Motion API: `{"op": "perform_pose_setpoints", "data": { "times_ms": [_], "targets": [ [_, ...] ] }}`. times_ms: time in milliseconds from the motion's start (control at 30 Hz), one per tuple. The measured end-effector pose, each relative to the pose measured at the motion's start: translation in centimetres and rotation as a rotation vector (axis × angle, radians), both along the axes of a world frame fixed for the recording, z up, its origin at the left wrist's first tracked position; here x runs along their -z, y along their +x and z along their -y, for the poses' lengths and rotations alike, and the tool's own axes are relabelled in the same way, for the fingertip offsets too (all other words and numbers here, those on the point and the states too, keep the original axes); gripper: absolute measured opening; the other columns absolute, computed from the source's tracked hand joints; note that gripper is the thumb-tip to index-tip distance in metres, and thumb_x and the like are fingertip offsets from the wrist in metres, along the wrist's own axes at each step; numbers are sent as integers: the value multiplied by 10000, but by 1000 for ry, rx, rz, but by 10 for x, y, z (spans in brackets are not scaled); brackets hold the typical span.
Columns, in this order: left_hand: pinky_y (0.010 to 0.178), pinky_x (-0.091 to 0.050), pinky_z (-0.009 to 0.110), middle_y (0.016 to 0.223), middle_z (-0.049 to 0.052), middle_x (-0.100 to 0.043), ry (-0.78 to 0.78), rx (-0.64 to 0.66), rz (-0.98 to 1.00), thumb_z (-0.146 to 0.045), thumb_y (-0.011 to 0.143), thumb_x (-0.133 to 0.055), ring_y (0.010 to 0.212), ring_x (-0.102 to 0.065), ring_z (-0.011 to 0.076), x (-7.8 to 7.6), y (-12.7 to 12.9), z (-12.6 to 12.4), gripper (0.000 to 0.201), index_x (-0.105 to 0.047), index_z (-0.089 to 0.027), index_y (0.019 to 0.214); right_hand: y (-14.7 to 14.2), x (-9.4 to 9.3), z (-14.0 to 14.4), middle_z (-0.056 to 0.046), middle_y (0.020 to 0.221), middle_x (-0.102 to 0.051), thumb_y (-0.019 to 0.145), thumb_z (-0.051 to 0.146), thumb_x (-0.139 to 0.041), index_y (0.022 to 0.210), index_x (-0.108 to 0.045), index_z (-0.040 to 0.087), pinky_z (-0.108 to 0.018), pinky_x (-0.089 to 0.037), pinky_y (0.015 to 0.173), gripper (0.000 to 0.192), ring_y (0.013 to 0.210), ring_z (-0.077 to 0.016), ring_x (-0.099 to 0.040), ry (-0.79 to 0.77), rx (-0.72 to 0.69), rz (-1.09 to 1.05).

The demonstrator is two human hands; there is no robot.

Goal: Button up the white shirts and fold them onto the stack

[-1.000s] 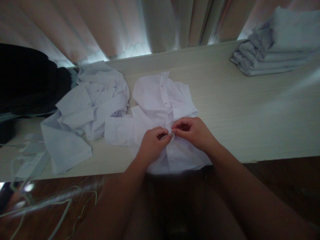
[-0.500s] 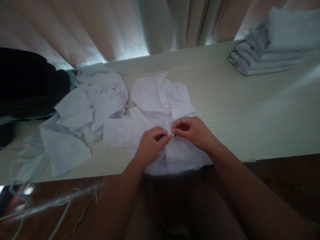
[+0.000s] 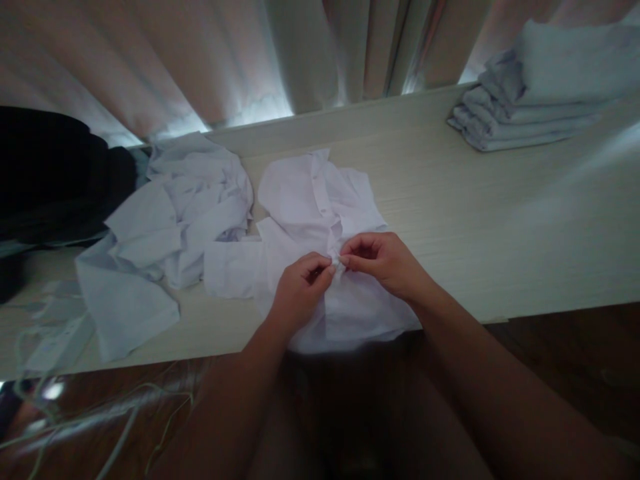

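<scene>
White button-front shirt (image 3: 303, 230), thin cloth: lies face up on the long pale wood-grain table (image 3: 445, 200), directly in front of the person. Its near end reaches the table's front edge.

Hands: left hand (image 3: 300, 283) pinches a small gather of the shirt between thumb and forefinger, other fingers curled in. Right hand (image 3: 385, 263) pinches the same gather from the opposite side, thumb and forefinger tips meeting at the cloth. The two sets of fingertips are just beside each other; whether they touch cannot be told. Whether a button sits inside the pinch is hidden.

Key relation: the narrow front band (image 3: 320, 193) of the shirt runs lengthwise, away from the person, leaning slightly left at its far end. The pinch point falls on this line, so the band passes between the hands. Neither hand is clearly nearer; left comes in from the left and slightly lower in view, right from the right. Small round buttons show on the band beyond the fingertips.

Surroundings: crumpled heap of white cloth (image 3: 187, 207) left of the shirt; black soft bundle (image 3: 50, 173) farther left; folded stack of pale grey-white fabric (image 3: 545, 120) at far right; white power strip (image 3: 60, 343) near the left front edge.
</scene>
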State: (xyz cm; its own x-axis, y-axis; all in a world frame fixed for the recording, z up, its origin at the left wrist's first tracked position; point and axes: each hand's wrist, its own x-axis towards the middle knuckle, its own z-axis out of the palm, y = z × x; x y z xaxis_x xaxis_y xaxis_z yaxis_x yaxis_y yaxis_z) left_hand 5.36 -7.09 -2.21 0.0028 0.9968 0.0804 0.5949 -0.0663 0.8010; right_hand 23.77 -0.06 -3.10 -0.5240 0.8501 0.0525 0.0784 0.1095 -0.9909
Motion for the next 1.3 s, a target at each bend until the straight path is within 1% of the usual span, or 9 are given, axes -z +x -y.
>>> {"op": "perform_pose_setpoints", "data": {
  "times_ms": [133,267,467,567,733,900,1067,1133,1300],
  "targets": [
    [704,-438,245,780,8,-638,45,19,-43,-261,884,-573,723,-541,140,2,-2,-1,153,-661,-191,780,-3,1,2,-34,785,-709,795,412,-753,809,-710,179,-286,-506,666,237,721,-166,-635,-34,-34,-2],
    [704,-444,243,796,13,-654,58,-37,-41,-261,880,-579,745,-559,145,3,-2,-2,146,-675,-191,796,-7,4,5,-19,768,-688,833,416,-727,854,-655,187,-292,-520,677,241,716,-167,-659,-104,-65,-68],
    [678,-456,247,761,10,-671,2,-91,-11,-299,883,-571,710,-570,145,-1,-2,-2,193,-686,-186,777,-9,5,7,-7,806,-665,846,421,-722,900,-607,209,-299,-519,700,247,746,-168,-653,-69,-74,-31],
    [662,-458,246,755,9,-677,-30,-99,37,-304,878,-565,703,-574,144,-1,-2,-3,210,-688,-179,763,-9,6,7,-6,811,-660,860,400,-706,911,-602,215,-304,-517,700,218,740,-169,-651,-65,-64,-17],
    [619,-459,243,674,-8,-652,-131,-125,184,-284,851,-578,660,-571,139,2,-4,-5,230,-639,-179,655,-11,4,9,-6,813,-658,854,352,-709,887,-608,216,-304,-511,712,174,750,-169,-642,-54,-62,-18],
    [650,-483,244,723,0,-684,-150,-118,282,-341,871,-595,694,-594,141,0,-6,-5,244,-664,-181,699,-11,2,8,-4,771,-655,855,364,-704,895,-611,206,-296,-486,675,188,711,-165,-621,-76,-53,-75],
    [658,-496,248,787,7,-691,-148,-183,310,-335,834,-645,731,-614,149,-2,-2,-6,145,-658,-191,821,-11,6,6,-9,784,-638,919,371,-596,837,-643,202,-288,-445,674,194,737,-161,-573,-15,-48,100],
    [639,-490,243,782,3,-682,-172,-205,331,-316,821,-656,709,-607,143,-4,0,-7,124,-634,-194,823,-12,7,6,-10,792,-627,917,372,-587,808,-651,203,-286,-427,665,211,747,-165,-556,0,-67,157],
    [664,-484,240,761,0,-658,-196,-245,397,-272,816,-640,713,-586,138,-12,0,-6,95,-621,-185,782,-15,7,11,2,777,-579,915,319,-559,780,-610,196,-275,-395,649,190,729,-152,-517,-30,-89,153]
  ]
}}
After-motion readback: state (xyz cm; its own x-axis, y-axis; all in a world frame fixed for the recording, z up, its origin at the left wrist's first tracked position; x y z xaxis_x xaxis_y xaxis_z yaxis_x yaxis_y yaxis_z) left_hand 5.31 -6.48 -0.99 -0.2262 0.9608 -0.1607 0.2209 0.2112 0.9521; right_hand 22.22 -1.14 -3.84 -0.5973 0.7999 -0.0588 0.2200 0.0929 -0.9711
